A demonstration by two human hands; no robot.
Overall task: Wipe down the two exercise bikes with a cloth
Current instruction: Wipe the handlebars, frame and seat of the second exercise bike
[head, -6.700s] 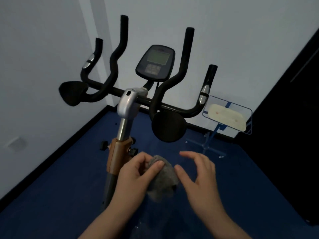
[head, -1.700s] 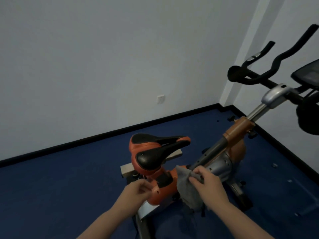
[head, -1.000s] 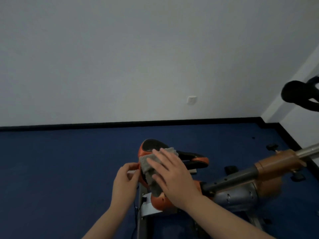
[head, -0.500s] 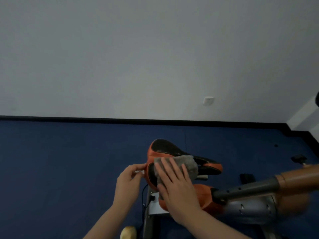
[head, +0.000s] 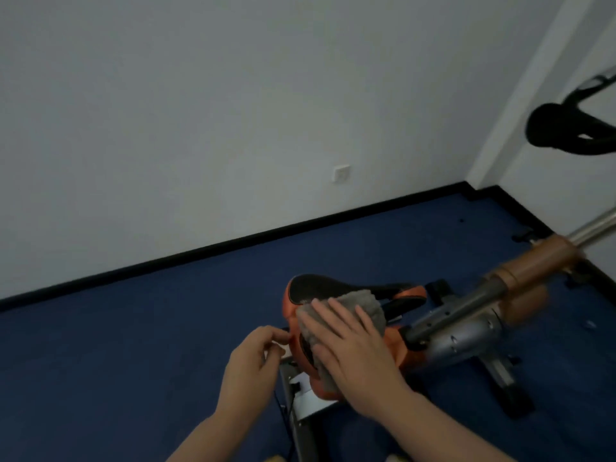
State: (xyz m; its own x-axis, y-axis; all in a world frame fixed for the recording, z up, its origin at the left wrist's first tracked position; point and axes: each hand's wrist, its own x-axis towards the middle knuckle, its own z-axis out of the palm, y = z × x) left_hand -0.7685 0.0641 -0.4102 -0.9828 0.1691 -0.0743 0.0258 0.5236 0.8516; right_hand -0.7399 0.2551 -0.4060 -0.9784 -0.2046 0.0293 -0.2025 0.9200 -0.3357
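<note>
Pressing the grey cloth [head: 346, 315] flat onto the saddle [head: 320, 288] with extended fingers to maximise contact, the right hand [head: 350, 348] wiped while the loosely curled, empty left hand [head: 253, 358] touched the saddle's near-left edge.

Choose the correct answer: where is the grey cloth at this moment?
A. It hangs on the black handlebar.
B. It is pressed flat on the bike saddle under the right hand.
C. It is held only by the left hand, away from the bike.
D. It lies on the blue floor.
B: the right hand lies with straight fingers on the grey cloth, which covers the orange and black saddle; the left hand is beside the saddle.
</note>
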